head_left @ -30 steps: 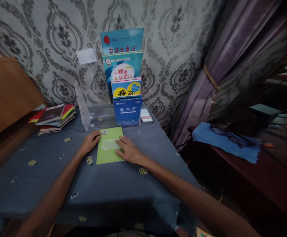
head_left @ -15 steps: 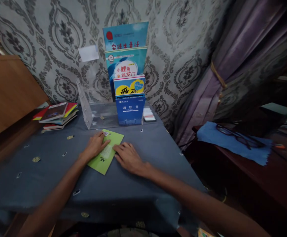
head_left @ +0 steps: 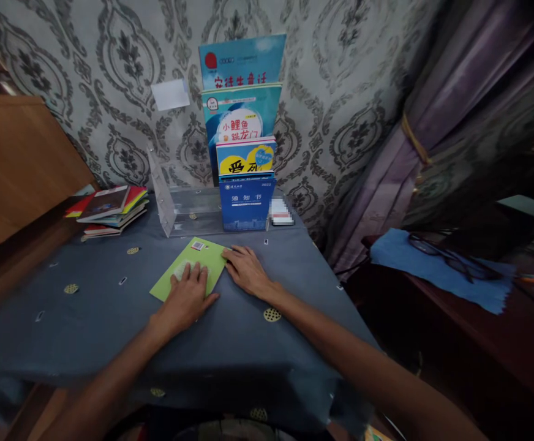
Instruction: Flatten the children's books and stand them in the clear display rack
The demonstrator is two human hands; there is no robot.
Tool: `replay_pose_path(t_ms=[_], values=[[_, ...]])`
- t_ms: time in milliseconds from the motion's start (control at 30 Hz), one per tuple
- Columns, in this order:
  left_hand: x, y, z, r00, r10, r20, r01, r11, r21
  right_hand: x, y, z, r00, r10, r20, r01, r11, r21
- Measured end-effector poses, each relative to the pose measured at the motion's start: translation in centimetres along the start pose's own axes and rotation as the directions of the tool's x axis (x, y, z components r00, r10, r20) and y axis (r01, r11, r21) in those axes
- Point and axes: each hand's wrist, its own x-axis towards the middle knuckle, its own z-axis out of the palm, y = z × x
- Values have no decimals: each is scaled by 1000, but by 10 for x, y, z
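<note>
Head view, wall: grey damask-patterned wallpaper [head_left: 326,92] fills the back.
Worktop: a blue-grey patterned cloth covers the worktop [head_left: 111,331]; the books, the rack and both hands are on it.
Curtain: a purple curtain [head_left: 372,177], gathered by a tan tie, hangs at the right, beyond the worktop.
Side table: a dark red surface [head_left: 432,324] stands to the right, lower than the worktop in view.
Clear rack: a transparent stepped rack [head_left: 161,199] stands at the back of the worktop; its right part holds upright books [head_left: 248,205] in tiers, a dark blue one marked 2022 in front.
Stack: several books [head_left: 111,208] lie in an uneven pile left of the rack.
Blue cloth: the cloth [head_left: 460,288] lies on the side table, dark-framed glasses [head_left: 451,257] upon it.
Green book: the book [head_left: 193,256] lies flat and askew on the worktop, just in front of the rack; its barcode [head_left: 198,245] faces up.
Left hand: the hand [head_left: 188,299] rests palm down over the book, fingers spread and apart.
Right hand: the hand [head_left: 248,272] touches the book's upper right corner with its fingertips; whether it pinches the edge, I cannot tell.
</note>
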Motion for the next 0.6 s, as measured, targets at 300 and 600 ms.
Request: replay_pose_path(t_ms=[300,600], values=[[-1,-6,-19,990,109,94,-117,990,82,-12,-8,-2,1000,-18,-24,19,997,71],[-22,-5,-1,988,131,76,-145,962,232,-29,-22,-8,998,-35,-56,42,989,141]])
